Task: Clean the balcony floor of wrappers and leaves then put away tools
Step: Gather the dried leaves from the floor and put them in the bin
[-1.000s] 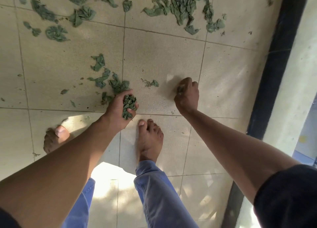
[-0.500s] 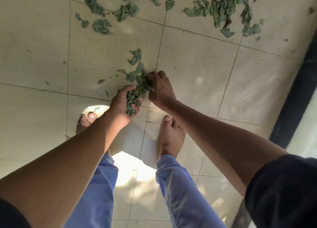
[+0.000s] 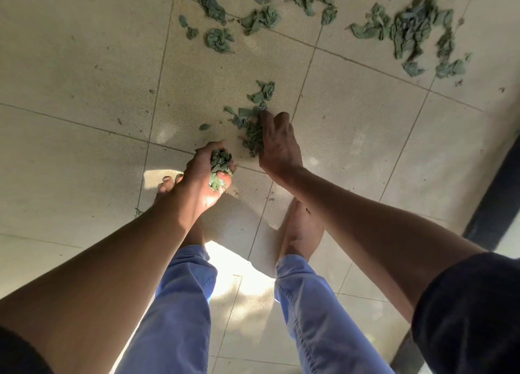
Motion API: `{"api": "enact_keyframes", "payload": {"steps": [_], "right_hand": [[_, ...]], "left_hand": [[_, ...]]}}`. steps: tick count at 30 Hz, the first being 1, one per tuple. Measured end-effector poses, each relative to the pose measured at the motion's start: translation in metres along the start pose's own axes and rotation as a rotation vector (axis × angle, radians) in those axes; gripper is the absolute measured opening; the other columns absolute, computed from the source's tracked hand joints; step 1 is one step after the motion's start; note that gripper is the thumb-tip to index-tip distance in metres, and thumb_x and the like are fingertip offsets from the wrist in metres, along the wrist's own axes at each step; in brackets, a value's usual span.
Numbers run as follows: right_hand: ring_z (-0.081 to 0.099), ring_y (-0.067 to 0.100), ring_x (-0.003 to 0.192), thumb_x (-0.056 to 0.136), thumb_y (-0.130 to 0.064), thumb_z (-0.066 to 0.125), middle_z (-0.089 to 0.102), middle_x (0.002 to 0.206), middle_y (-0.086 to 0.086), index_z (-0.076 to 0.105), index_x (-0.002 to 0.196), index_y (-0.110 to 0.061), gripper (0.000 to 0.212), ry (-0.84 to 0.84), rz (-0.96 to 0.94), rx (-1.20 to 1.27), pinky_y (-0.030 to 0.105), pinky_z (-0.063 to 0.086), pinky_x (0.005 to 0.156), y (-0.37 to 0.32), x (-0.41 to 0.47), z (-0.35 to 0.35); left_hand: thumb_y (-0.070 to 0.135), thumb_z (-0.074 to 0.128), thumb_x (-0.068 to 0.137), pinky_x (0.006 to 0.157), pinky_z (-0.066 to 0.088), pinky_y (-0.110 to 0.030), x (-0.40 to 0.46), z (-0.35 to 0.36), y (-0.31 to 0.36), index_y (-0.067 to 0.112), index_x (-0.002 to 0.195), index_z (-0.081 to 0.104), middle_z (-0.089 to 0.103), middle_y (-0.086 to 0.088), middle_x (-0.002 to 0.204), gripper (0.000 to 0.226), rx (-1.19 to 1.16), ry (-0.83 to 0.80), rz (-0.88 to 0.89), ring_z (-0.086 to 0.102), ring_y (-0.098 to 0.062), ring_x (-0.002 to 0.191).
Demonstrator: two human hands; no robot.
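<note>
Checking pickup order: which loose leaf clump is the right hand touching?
The small clump against the right hand, nearest the feet; the others lie farther away.

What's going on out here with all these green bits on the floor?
A person is bent over, picking leaves off the tiled floor by hand. The left hand is closed around a bunch of leaves. The right hand, fingers spread, is at a small pile of leaves just ahead of the bare feet. Many more scattered leaves lie farther out. No tools or wrappers are in view.
</note>
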State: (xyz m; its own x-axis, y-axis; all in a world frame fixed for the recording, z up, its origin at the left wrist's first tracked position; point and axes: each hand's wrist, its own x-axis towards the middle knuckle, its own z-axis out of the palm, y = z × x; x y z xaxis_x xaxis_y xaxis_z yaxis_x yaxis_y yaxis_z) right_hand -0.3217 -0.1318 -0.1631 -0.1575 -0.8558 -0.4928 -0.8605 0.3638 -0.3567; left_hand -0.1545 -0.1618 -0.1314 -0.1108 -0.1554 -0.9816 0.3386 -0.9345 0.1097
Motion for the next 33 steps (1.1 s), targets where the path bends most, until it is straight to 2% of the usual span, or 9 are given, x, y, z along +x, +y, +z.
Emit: {"api": "enact_keyframes", "payload": {"steps": [3, 6, 9, 13, 18, 20, 23, 29, 33], "right_hand": [[0.045, 0.028, 0.112, 0.077, -0.009, 0.074, 0.04, 0.132, 0.014, 0.031, 0.146, -0.019, 0.082, 0.057, -0.014, -0.182, 0.037, 0.056, 0.082, -0.006, -0.002, 0.001], [0.033, 0.042, 0.139, 0.077, -0.017, 0.08, 0.02, 0.16, 0.017, 0.018, 0.157, -0.032, 0.103, -0.009, -0.069, -0.265, 0.05, 0.051, 0.099, -0.011, -0.002, 0.004], [0.003, 0.049, 0.154, 0.085, -0.002, 0.071, -0.009, 0.171, 0.01, 0.001, 0.161, -0.045, 0.111, -0.119, -0.139, -0.304, 0.058, 0.04, 0.111, -0.02, -0.001, 0.007], [-0.006, 0.05, 0.154, 0.087, 0.01, 0.061, -0.017, 0.17, 0.006, 0.001, 0.16, -0.047, 0.11, -0.193, -0.191, -0.357, 0.057, 0.041, 0.111, -0.031, -0.001, 0.006], [0.022, 0.045, 0.15, 0.084, 0.015, 0.056, 0.012, 0.169, 0.013, 0.021, 0.162, -0.033, 0.098, -0.126, -0.263, -0.398, 0.045, 0.056, 0.092, -0.026, -0.002, 0.001], [0.043, 0.038, 0.133, 0.082, 0.016, 0.053, 0.034, 0.157, 0.015, 0.032, 0.158, -0.023, 0.089, -0.071, -0.307, -0.416, 0.04, 0.061, 0.077, -0.02, -0.002, -0.002], [0.051, 0.032, 0.109, 0.081, 0.015, 0.054, 0.05, 0.135, 0.016, 0.041, 0.152, -0.012, 0.077, -0.058, -0.348, -0.4, 0.04, 0.06, 0.062, -0.01, -0.003, -0.004], [0.054, 0.031, 0.096, 0.085, 0.01, 0.059, 0.054, 0.118, 0.017, 0.038, 0.155, -0.012, 0.077, -0.074, -0.413, -0.374, 0.037, 0.055, 0.056, 0.0, -0.002, -0.004], [0.058, 0.034, 0.092, 0.082, 0.013, 0.064, 0.058, 0.107, 0.017, 0.065, 0.128, -0.007, 0.05, -0.034, -0.364, -0.244, 0.039, 0.058, 0.063, -0.001, 0.001, -0.005]], "left_hand": [[0.026, 0.07, 0.09, 0.038, 0.031, -0.017, -0.002, -0.005, 0.004, 0.018, 0.07, 0.055, 0.056, 0.0, 0.057, 0.026, 0.032, -0.01, -0.026, 0.054, -0.012, 0.051], [0.025, 0.069, 0.091, 0.033, 0.029, -0.017, -0.005, -0.008, 0.006, 0.018, 0.071, 0.055, 0.056, 0.0, 0.057, 0.026, 0.035, -0.018, -0.024, 0.053, -0.013, 0.051], [0.024, 0.069, 0.091, 0.034, 0.03, -0.017, -0.007, -0.012, 0.009, 0.018, 0.072, 0.054, 0.056, 0.0, 0.06, 0.024, 0.012, -0.039, -0.016, 0.054, -0.012, 0.054], [0.024, 0.068, 0.092, 0.033, 0.031, -0.017, -0.009, -0.02, 0.014, 0.019, 0.075, 0.053, 0.054, 0.0, 0.06, 0.023, 0.004, -0.066, -0.013, 0.05, -0.011, 0.056], [0.026, 0.067, 0.093, 0.032, 0.03, -0.015, -0.012, -0.03, 0.017, 0.02, 0.076, 0.05, 0.052, 0.001, 0.06, 0.024, 0.0, -0.072, -0.024, 0.05, -0.01, 0.056], [0.027, 0.067, 0.093, 0.032, 0.03, -0.015, -0.012, -0.032, 0.019, 0.021, 0.077, 0.05, 0.052, 0.002, 0.061, 0.025, -0.011, -0.083, -0.03, 0.051, -0.009, 0.056], [0.028, 0.067, 0.094, 0.032, 0.03, -0.014, -0.012, -0.036, 0.019, 0.021, 0.076, 0.049, 0.054, 0.002, 0.06, 0.026, -0.011, -0.098, -0.034, 0.053, -0.008, 0.053], [0.03, 0.065, 0.095, 0.031, 0.03, -0.013, -0.011, -0.037, 0.012, 0.022, 0.076, 0.048, 0.054, 0.0, 0.06, 0.027, -0.032, -0.098, -0.07, 0.053, -0.008, 0.05], [0.029, 0.066, 0.094, 0.031, 0.03, -0.013, -0.013, -0.033, 0.006, 0.021, 0.075, 0.048, 0.05, 0.002, 0.065, 0.028, -0.072, -0.092, -0.089, 0.054, -0.008, 0.051]]}}
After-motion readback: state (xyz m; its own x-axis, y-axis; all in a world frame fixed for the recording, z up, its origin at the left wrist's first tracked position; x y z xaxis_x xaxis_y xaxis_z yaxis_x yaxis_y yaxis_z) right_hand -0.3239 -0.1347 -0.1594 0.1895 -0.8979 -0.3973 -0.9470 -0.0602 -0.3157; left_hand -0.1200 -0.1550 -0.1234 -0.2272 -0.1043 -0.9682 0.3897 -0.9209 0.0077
